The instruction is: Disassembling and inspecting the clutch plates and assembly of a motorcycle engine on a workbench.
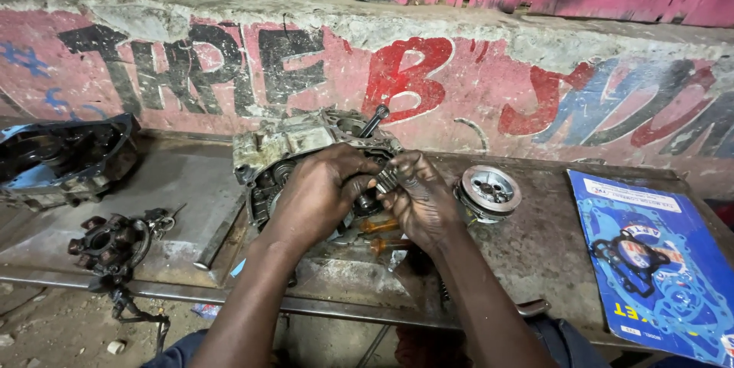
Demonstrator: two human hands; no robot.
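Note:
An open, greasy engine crankcase (287, 146) lies on a metal workbench (550, 246), with a dark shaft (374, 119) sticking up from it. My left hand (321, 188) rests over the case's open side, fingers curled. My right hand (420, 196) is right beside it. Both hands pinch a small toothed gear (385, 180) between their fingertips, just above the case. What lies under the hands inside the case is hidden.
A round clutch part (489, 191) sits right of my hands. A blue gasket packet (657, 261) lies at the far right. A black engine cover (61, 158) and a wound stator (111, 244) lie at the left. Orange-handled tools (382, 234) lie under my hands. A painted wall (459, 70) stands behind.

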